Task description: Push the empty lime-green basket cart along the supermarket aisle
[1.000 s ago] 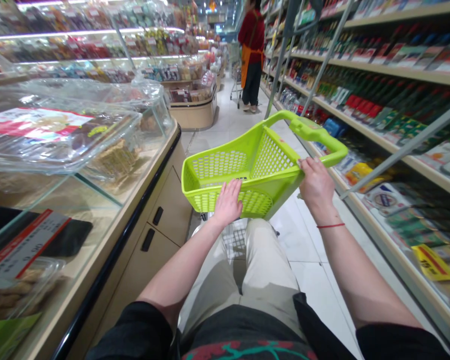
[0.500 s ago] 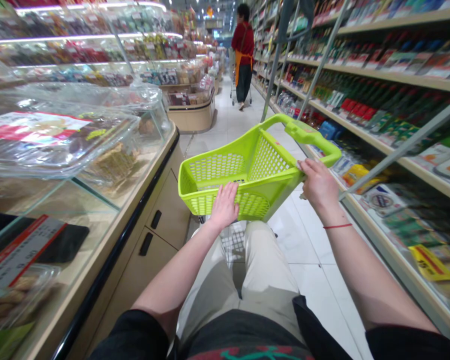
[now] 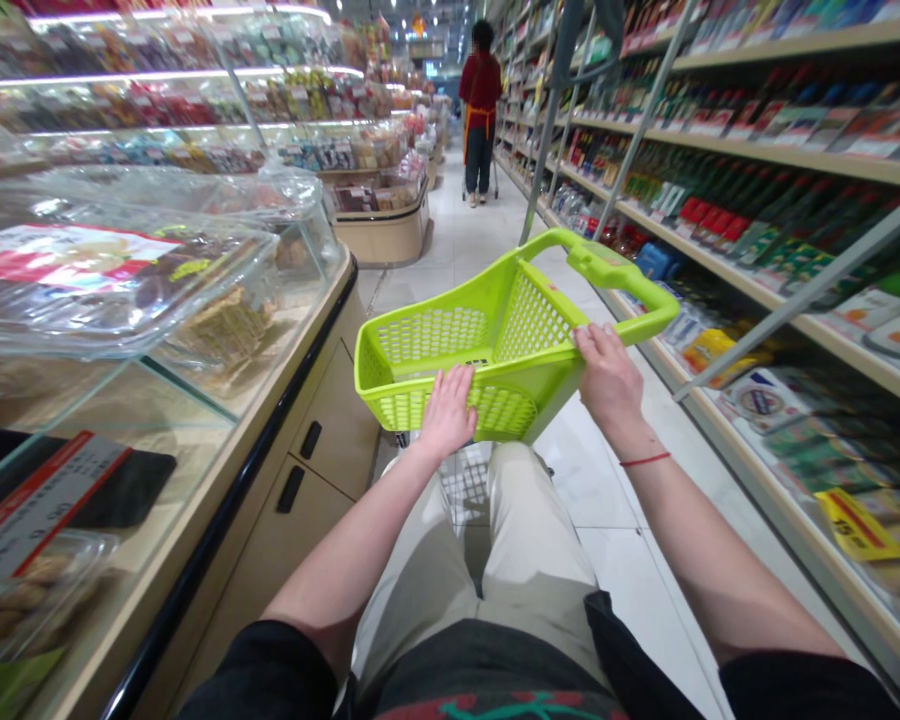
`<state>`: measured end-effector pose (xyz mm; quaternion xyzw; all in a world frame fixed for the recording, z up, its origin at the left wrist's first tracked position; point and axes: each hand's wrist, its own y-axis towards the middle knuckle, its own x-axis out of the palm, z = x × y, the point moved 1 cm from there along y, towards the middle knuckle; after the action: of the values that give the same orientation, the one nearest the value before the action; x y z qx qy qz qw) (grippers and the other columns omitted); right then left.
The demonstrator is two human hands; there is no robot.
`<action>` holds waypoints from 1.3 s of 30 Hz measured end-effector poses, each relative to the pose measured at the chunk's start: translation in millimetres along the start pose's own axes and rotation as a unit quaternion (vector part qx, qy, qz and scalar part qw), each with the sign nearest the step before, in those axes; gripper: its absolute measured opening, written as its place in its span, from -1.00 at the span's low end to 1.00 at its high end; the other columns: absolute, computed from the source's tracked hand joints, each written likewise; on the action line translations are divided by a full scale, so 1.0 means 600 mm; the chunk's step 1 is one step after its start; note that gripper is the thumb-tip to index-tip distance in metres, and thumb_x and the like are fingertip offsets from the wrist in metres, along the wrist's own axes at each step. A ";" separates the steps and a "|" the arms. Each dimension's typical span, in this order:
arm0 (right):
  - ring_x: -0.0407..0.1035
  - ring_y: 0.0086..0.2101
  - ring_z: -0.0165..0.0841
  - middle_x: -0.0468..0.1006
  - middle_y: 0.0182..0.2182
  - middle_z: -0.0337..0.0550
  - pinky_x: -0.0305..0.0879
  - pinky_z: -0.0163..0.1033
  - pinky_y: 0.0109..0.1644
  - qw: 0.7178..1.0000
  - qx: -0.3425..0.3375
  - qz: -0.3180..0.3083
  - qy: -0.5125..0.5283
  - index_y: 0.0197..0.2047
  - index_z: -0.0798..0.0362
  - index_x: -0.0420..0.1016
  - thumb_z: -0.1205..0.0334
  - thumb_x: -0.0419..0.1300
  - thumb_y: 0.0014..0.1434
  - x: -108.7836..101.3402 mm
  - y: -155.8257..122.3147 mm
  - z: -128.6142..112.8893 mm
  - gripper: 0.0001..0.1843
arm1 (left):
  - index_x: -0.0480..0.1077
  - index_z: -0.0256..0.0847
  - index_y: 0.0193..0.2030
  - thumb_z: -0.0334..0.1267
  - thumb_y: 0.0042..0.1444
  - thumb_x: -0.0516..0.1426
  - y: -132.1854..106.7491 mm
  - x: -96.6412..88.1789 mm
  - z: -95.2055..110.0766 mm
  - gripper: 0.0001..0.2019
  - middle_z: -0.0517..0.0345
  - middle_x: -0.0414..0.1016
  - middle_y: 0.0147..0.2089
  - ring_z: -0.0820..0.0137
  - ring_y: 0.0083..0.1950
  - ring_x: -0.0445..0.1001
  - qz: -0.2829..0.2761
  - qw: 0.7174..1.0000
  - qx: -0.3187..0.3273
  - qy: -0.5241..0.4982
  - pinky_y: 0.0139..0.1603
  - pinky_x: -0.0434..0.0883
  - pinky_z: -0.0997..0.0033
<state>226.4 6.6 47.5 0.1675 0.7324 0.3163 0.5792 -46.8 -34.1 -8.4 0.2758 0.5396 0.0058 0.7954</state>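
A lime-green perforated plastic shopping basket (image 3: 450, 335) sits tilted on a wire trolley, with its raised handle (image 3: 615, 268) at the far right. My left hand (image 3: 448, 412) lies over the basket's near rim, fingers pointing forward. My right hand (image 3: 607, 378) grips the basket's right rim just short of the handle. Nothing shows inside the basket except a small dark label on its floor. The trolley's wire frame (image 3: 465, 482) shows only in part, below the basket and mostly hidden by it and my legs.
On the left, a glass deli counter (image 3: 255, 420) holds lidded trays of food. Packaged goods fill tall shelves (image 3: 765, 240) on the right. A person (image 3: 481, 110) in a red top and orange apron stands with a trolley far down the white-tiled aisle.
My right hand has slid left along the rim, away from the handle. The person in red appears smaller and farther down the aisle. My left hand stays on the near rim.
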 end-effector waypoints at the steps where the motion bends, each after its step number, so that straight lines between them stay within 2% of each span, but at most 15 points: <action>1: 0.23 0.36 -0.09 0.46 0.29 0.12 0.31 0.02 0.37 1.000 -0.018 -0.012 0.003 0.29 0.15 0.45 0.51 -0.04 0.31 0.007 -0.006 -0.016 -0.45 | 0.06 -0.39 0.47 -0.36 0.16 0.05 0.000 0.000 0.000 -0.29 -0.21 0.22 0.48 0.09 0.56 0.09 0.001 1.000 -0.001 -0.001 0.59 -0.05 -0.13; 4: 0.21 0.37 -0.09 0.44 0.30 0.09 0.34 0.02 0.36 0.998 -0.056 -0.040 0.007 0.32 0.13 0.42 0.55 -0.02 0.28 0.018 -0.016 -0.047 -0.42 | 0.06 -0.39 0.47 -0.36 0.16 0.05 -0.001 -0.002 -0.001 -0.29 -0.21 0.22 0.48 0.09 0.56 0.09 0.002 1.000 0.002 -0.002 0.59 -0.04 -0.13; 7: 0.23 0.36 -0.11 0.46 0.30 0.05 0.33 0.01 0.36 0.997 -0.066 -0.036 0.006 0.30 0.11 0.43 0.57 -0.01 0.26 0.013 -0.015 -0.040 -0.41 | 0.06 -0.42 0.46 -0.37 0.15 0.04 -0.002 -0.003 -0.002 -0.30 -0.22 0.22 0.48 0.09 0.56 0.08 0.000 1.000 0.005 -0.001 0.59 -0.05 -0.12; 10: 0.24 0.35 -0.12 0.49 0.27 0.04 0.32 0.01 0.37 0.999 -0.049 -0.013 0.010 0.28 0.12 0.47 0.55 -0.01 0.27 -0.003 -0.004 0.002 -0.43 | 0.07 -0.42 0.46 -0.37 0.15 0.04 -0.002 -0.003 -0.003 -0.30 -0.22 0.22 0.48 0.09 0.56 0.09 0.001 1.000 0.005 -0.002 0.59 -0.05 -0.12; 14: 0.23 0.36 -0.08 0.49 0.27 0.06 0.28 0.08 0.38 0.999 0.019 0.023 0.018 0.25 0.12 0.50 0.47 0.01 0.25 -0.028 0.023 0.077 -0.46 | 0.06 -0.37 0.47 -0.38 0.15 0.05 -0.001 -0.001 -0.003 -0.29 -0.21 0.22 0.48 0.09 0.55 0.09 0.001 1.000 0.005 -0.004 0.59 -0.04 -0.14; 17: 0.22 0.35 -0.06 0.48 0.27 0.04 0.23 0.12 0.40 0.997 0.054 0.040 0.032 0.25 0.11 0.50 0.41 0.01 0.28 -0.037 0.037 0.107 -0.48 | 0.05 -0.39 0.48 -0.38 0.15 0.05 0.000 -0.001 -0.003 -0.28 -0.23 0.22 0.48 0.08 0.56 0.09 -0.002 1.000 0.006 -0.002 0.58 -0.04 -0.15; 20: 0.20 0.37 -0.09 0.46 0.29 0.04 0.22 0.09 0.41 0.996 0.067 0.050 0.033 0.28 0.11 0.47 0.38 -0.02 0.33 -0.028 0.032 0.093 -0.49 | 0.05 -0.38 0.48 -0.37 0.16 0.05 0.000 -0.001 -0.002 -0.29 -0.23 0.22 0.47 0.09 0.56 0.09 0.000 1.000 0.003 0.003 0.59 -0.04 -0.14; 24: 0.17 0.39 -0.10 0.43 0.31 0.08 0.26 0.07 0.40 0.998 0.045 0.048 0.020 0.34 0.12 0.40 0.47 -0.05 0.31 0.007 -0.001 0.016 -0.43 | 0.05 -0.37 0.48 -0.36 0.16 0.05 -0.001 0.000 -0.003 -0.29 -0.20 0.22 0.48 0.10 0.56 0.08 0.002 1.000 -0.001 0.006 0.59 -0.05 -0.13; 28: 0.16 0.39 -0.10 0.40 0.33 0.10 0.33 0.05 0.35 0.998 -0.044 -0.025 0.028 0.37 0.13 0.35 0.58 -0.04 0.24 0.040 -0.030 -0.076 -0.34 | 0.04 -0.37 0.48 -0.35 0.17 0.04 -0.002 -0.002 -0.003 -0.29 -0.20 0.21 0.49 0.10 0.56 0.08 0.001 1.000 0.001 0.003 0.59 -0.04 -0.14; 31: 0.18 0.38 -0.07 0.39 0.34 0.12 0.43 0.02 0.25 0.994 -0.076 -0.068 0.028 0.36 0.18 0.35 0.61 -0.05 0.22 0.044 -0.036 -0.108 -0.34 | 0.05 -0.37 0.48 -0.36 0.16 0.04 -0.003 -0.003 -0.004 -0.29 -0.20 0.22 0.48 0.10 0.56 0.08 0.000 1.000 0.004 0.002 0.59 -0.04 -0.13; 34: 0.20 0.37 -0.08 0.42 0.33 0.06 0.43 0.01 0.25 0.995 -0.073 -0.064 0.023 0.33 0.13 0.39 0.61 -0.04 0.23 0.029 -0.030 -0.090 -0.35 | 0.04 -0.37 0.48 -0.37 0.16 0.04 -0.004 -0.004 -0.004 -0.28 -0.20 0.22 0.48 0.11 0.56 0.08 -0.001 1.000 0.007 0.000 0.59 -0.04 -0.13; 36: 0.22 0.37 -0.09 0.45 0.31 0.03 0.39 0.02 0.30 0.997 -0.058 -0.049 0.019 0.31 0.10 0.42 0.59 -0.03 0.25 0.014 -0.022 -0.057 -0.38 | 0.02 -0.34 0.49 -0.37 0.16 0.05 -0.004 -0.003 -0.005 -0.27 -0.18 0.21 0.49 0.11 0.56 0.07 0.001 1.000 0.008 -0.002 0.59 -0.04 -0.14; 39: 0.22 0.36 -0.07 0.47 0.28 0.10 0.33 0.01 0.35 1.000 -0.019 -0.023 0.005 0.28 0.16 0.47 0.50 -0.04 0.33 -0.012 -0.002 0.009 -0.48 | 0.02 -0.35 0.49 -0.37 0.16 0.05 -0.003 -0.002 -0.005 -0.28 -0.19 0.20 0.49 0.12 0.57 0.06 0.001 1.000 0.007 -0.001 0.59 -0.05 -0.13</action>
<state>233.7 2.6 51.3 0.1379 0.7327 0.3179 0.5858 -50.5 -34.9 -8.8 0.2816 0.5386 0.0024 0.7941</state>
